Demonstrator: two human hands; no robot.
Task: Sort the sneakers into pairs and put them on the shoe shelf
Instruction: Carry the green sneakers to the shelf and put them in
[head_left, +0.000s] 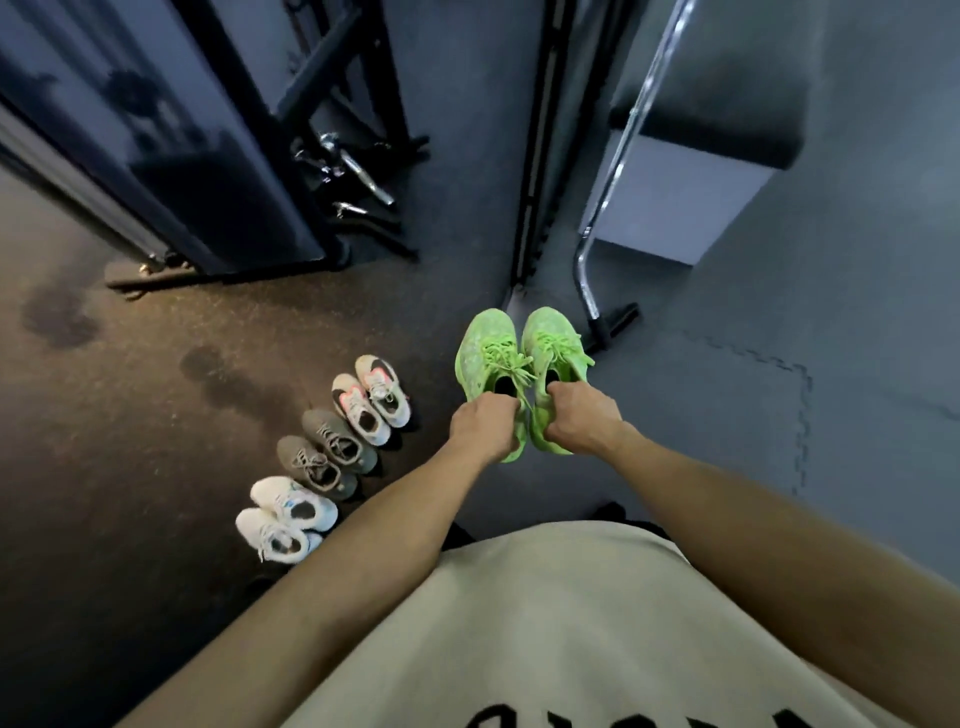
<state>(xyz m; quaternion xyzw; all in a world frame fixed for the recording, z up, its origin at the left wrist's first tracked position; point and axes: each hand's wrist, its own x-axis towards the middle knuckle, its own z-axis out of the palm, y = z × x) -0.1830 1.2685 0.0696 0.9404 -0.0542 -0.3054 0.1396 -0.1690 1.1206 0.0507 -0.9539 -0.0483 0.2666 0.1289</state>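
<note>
Two neon green sneakers hang side by side in front of me, toes pointing away. My left hand (485, 421) grips the left green sneaker (485, 353) at its heel collar. My right hand (584, 418) grips the right green sneaker (553, 340) the same way. On the dark floor to the left stand three pairs in a diagonal row: a white pair with pink and black (371, 397), a grey-brown pair (327, 452) and a white pair with blue (285, 519). No shoe shelf is in view.
A dark gym machine frame (218, 156) with chrome handles (353, 166) stands at the back left. A chrome bar (618, 171) leans in the corner beside a padded bench (701, 135). Grey foam mats (779, 415) cover the floor to the right.
</note>
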